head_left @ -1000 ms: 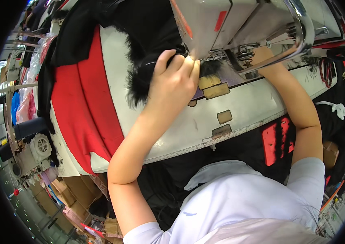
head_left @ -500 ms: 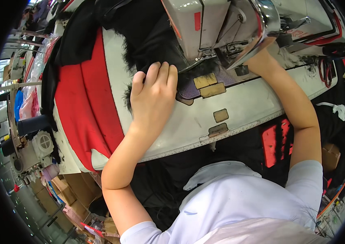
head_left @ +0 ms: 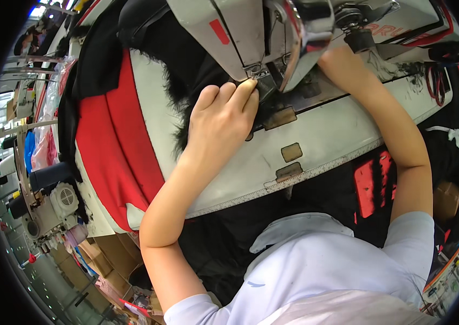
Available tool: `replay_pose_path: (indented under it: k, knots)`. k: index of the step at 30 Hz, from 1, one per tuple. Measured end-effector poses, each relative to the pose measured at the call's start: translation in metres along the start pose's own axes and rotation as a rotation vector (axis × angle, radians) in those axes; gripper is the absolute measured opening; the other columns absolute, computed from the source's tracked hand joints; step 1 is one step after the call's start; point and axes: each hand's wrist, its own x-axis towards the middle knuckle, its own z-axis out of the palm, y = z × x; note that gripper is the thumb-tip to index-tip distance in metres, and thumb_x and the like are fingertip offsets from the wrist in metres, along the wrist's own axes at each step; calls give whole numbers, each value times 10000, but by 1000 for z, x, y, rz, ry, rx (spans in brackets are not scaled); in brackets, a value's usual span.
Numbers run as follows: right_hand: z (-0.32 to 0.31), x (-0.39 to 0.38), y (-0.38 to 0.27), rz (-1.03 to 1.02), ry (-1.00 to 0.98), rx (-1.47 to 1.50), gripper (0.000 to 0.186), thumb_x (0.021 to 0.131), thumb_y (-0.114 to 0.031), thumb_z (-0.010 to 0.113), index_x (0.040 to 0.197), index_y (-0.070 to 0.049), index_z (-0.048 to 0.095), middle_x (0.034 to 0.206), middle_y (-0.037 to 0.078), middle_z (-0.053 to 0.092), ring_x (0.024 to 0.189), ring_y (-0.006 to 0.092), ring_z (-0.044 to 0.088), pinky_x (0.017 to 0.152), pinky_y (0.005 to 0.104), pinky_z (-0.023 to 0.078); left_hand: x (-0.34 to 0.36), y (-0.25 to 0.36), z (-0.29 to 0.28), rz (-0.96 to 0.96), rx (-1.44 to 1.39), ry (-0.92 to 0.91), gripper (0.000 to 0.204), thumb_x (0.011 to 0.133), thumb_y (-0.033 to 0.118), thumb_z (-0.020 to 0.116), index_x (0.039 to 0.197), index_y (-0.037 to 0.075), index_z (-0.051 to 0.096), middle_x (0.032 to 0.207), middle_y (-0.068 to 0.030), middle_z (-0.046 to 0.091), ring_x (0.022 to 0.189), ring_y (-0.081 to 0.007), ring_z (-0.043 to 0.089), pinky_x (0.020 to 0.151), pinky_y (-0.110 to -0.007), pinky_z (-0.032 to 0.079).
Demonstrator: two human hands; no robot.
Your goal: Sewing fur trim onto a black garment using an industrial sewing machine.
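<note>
A white industrial sewing machine [head_left: 216, 30] has chrome fittings and a presser foot over the worktable. Black fabric with shaggy fur [head_left: 178, 81] lies under and left of its head. My left hand [head_left: 221, 119], fingers curled, presses on that fabric just beside the presser foot, its fingertips close by the needle area. My right hand [head_left: 348, 70] reaches in at the right of the machine head, behind the chrome guard [head_left: 305, 49]; its fingertips are hidden.
Red cloth [head_left: 110, 141] and black cloth [head_left: 94, 54] drape over the table's left. The white table edge [head_left: 327, 162] carries a measuring tape. Red scissors or loops [head_left: 435, 86] lie at the right. Another machine [head_left: 61, 200], plastic bags and cardboard sit at the left.
My left hand moved down-left, then came back up and right to the presser foot. My right hand moved slightly upward. The view has shifted a little, with the machine head now further left.
</note>
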Motion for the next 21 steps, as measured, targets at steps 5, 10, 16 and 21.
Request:
replay_pose_path:
  k: [5, 10, 16, 21]
  knots:
    - [7, -2, 2, 42, -128, 15, 242, 749, -125, 591, 975, -133, 675, 744, 63, 627, 721, 256, 649, 604, 353, 507, -2, 6, 6, -134, 128, -11, 212, 742, 125, 630, 948, 95, 671, 878, 25, 570, 796, -125, 514, 822, -290, 346]
    - [5, -7, -5, 43, -128, 82, 131, 735, -123, 581, 829, -115, 673, 745, 58, 625, 726, 258, 644, 606, 381, 492, -9, 7, 12, -104, 128, 43, 203, 759, 114, 637, 959, 90, 662, 783, 20, 510, 797, -118, 506, 832, -291, 335]
    - [-3, -3, -20, -222, -267, 154, 122, 647, -146, 658, 749, -93, 620, 733, 21, 526, 753, 226, 558, 753, 349, 437, 1, -11, -2, -99, -114, -53, 168, 724, 61, 640, 891, 51, 636, 792, -16, 540, 719, -131, 566, 690, -252, 412]
    - [-8, 5, -21, -129, -147, 408, 170, 625, -65, 695, 748, -60, 578, 761, 42, 533, 778, 236, 557, 805, 362, 442, 10, -28, -7, -84, -210, -154, 234, 706, 27, 632, 923, 95, 686, 822, -25, 570, 802, -160, 621, 698, -286, 466]
